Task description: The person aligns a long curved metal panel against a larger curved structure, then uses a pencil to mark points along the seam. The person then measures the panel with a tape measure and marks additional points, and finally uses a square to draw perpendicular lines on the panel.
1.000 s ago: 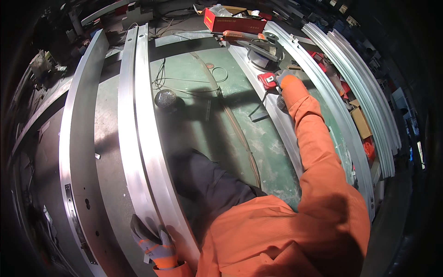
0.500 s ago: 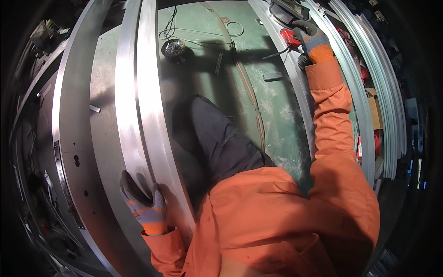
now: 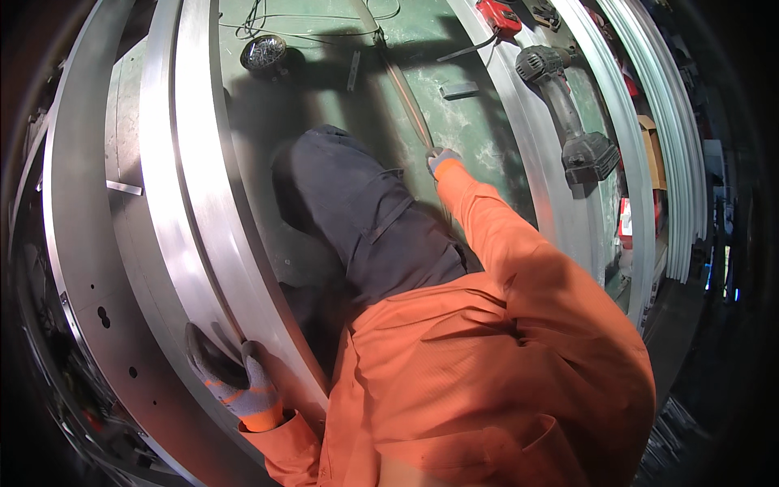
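Note:
My left hand (image 3: 233, 369), in a grey glove with an orange cuff, rests on a long bare-metal profile (image 3: 231, 235) at the left. Its thumb and fingers are spread apart over the profile's lengthwise groove. My right hand (image 3: 442, 157) is near the middle, over a brown hose or strap (image 3: 403, 89) on the floor. It looks small and foreshortened, its fingers mostly hidden, so I cannot see whether it grips anything. To its right, a grey cordless power tool (image 3: 565, 114) with a black battery lies across the right metal beam (image 3: 503, 81).
A red device (image 3: 498, 18) with a cable sits on that beam's far part. Farther right stand pale stacked profiles (image 3: 661, 105) and a cardboard box (image 3: 652, 152). On the green floor are a round dish (image 3: 264, 53) of small shiny parts and a short metal piece (image 3: 459, 89).
My right hand has left the area by the red device and come left and nearer, uncovering the power tool. My left hand stays on the profile. The whole view has shifted.

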The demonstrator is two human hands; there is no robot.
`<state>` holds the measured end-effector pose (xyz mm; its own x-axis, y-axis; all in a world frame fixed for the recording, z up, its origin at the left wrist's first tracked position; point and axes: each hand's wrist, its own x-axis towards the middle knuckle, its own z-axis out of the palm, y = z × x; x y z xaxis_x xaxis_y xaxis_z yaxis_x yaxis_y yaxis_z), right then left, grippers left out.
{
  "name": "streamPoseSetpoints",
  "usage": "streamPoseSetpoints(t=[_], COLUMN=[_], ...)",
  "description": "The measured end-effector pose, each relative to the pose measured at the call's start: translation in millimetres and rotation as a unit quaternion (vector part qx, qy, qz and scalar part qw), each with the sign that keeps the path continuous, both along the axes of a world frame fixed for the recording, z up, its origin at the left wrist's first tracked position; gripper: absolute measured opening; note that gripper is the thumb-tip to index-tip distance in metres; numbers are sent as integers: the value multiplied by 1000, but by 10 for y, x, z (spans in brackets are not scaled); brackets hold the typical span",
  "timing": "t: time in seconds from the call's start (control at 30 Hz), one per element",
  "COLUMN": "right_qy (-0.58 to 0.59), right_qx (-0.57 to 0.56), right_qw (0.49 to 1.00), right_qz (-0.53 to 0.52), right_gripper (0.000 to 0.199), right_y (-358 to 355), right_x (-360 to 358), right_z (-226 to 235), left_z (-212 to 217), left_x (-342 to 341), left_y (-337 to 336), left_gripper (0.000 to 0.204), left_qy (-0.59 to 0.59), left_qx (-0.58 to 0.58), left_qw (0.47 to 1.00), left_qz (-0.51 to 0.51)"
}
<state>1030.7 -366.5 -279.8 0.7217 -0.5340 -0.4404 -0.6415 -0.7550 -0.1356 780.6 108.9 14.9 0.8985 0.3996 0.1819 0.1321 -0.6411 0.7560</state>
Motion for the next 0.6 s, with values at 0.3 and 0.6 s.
streamPoseSetpoints(t=[0.3, 0.6], right_qy=[121, 208], right_qx=[-45, -191], right_qw=[987, 951], right_qz=[-95, 124], right_gripper=[42, 34], right_y=[-1319, -1951], right_x=[679, 1667], right_z=[-1494, -1762], left_z=[128, 191], left_x=[51, 112], left_y=[-69, -221], left_gripper=[78, 77], left_qy=[60, 147], left_qx=[-31, 119], left_qw=[998, 981], left_qz=[16, 42])
